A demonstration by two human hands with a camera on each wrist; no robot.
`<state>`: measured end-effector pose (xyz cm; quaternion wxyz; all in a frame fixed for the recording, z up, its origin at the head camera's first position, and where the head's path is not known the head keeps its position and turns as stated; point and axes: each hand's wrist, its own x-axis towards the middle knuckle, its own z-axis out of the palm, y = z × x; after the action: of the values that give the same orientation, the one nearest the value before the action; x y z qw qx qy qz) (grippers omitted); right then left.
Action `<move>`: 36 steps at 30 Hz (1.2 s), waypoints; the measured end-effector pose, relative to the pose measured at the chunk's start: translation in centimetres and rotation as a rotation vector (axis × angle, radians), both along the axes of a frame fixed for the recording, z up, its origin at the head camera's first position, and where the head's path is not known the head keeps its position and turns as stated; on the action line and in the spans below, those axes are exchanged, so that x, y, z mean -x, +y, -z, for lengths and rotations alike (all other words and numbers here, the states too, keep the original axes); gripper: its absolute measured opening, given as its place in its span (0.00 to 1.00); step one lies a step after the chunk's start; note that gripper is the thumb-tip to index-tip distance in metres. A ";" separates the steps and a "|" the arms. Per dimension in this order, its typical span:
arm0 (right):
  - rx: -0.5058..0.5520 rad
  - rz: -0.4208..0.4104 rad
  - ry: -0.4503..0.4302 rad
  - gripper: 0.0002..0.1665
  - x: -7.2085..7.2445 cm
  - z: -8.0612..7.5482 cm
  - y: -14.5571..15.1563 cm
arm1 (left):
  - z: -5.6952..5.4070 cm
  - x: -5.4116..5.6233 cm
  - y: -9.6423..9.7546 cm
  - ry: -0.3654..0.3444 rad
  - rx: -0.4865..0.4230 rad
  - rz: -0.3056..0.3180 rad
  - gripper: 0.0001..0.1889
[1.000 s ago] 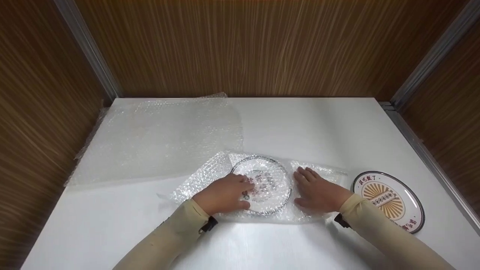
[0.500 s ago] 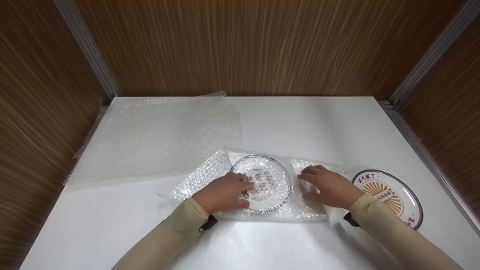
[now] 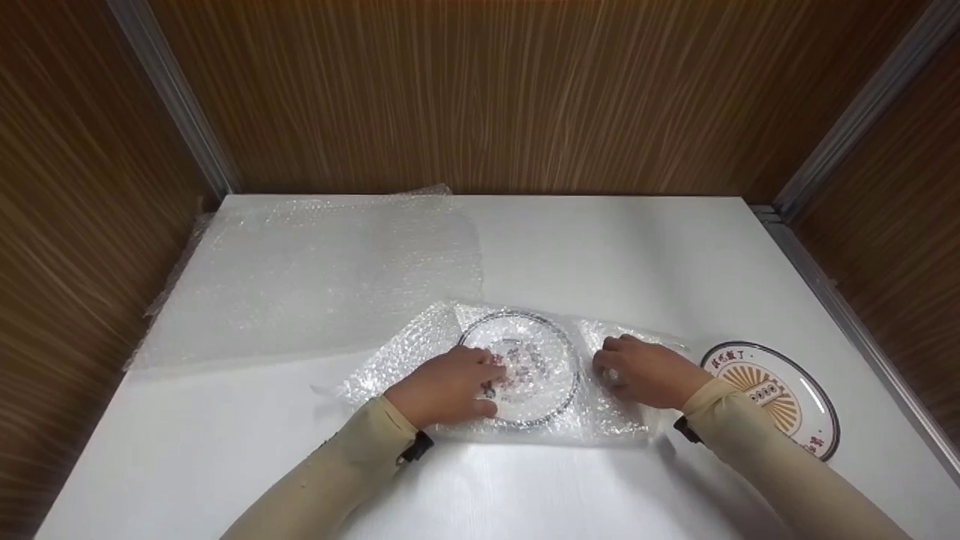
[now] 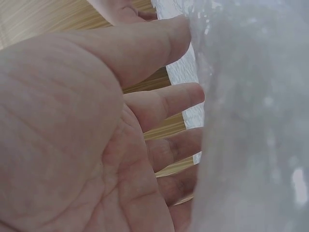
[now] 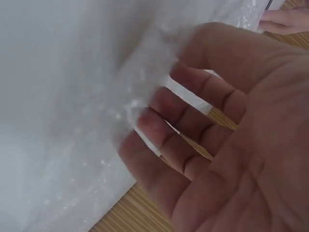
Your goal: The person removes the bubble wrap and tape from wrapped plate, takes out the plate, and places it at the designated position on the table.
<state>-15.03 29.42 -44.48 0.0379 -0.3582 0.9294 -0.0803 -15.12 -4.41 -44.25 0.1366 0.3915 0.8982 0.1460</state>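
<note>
A round white plate (image 3: 536, 390) with a dark rim and red print lies under clear bubble wrap (image 3: 397, 360) in the head view. My left hand (image 3: 442, 384) rests on the wrapped plate's left side. Its fingers are extended, fingertips on the wrap, as the left wrist view of the hand (image 4: 120, 121) also shows. To the plate's right, my right hand (image 3: 649, 371) pinches the wrap with curled fingers. In the right wrist view, the thumb and fingertips of this hand (image 5: 227, 125) meet the blurred wrap (image 5: 87, 145).
A second plate (image 3: 814, 405), with an orange sunburst and red lettering, lies at the right, partly covered by the right sleeve. More bubble wrap (image 3: 315, 277) is spread over the table's back left. Wood-grain panels (image 3: 480, 97) enclose the white table (image 3: 600, 247) at the back and sides.
The right hand has gone from lying flat on the wrap to curling its fingers and pinching it. It shifted right, then slightly back left. The left hand has stayed in place.
</note>
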 end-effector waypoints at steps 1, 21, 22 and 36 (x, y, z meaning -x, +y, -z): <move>-0.003 0.006 -0.003 0.14 0.2 -0.1 -0.1 | -0.1 0.0 0.0 0.000 0.004 -0.003 0.14; -0.084 -0.120 0.150 0.16 0.5 -0.5 -1.6 | 0.4 0.1 -0.1 0.037 0.002 0.011 0.16; -0.086 -0.121 0.158 0.16 0.5 -0.5 -1.7 | 0.4 0.1 -0.1 0.035 0.005 0.011 0.16; -0.400 -0.100 0.493 0.16 -1.0 -0.2 -4.4 | 0.2 -0.2 -0.2 0.033 0.004 -0.004 0.18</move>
<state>-14.02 25.02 -44.24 -0.1146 -0.3976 0.8892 0.1951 -14.94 -4.61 -44.49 0.1224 0.3918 0.9014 0.1381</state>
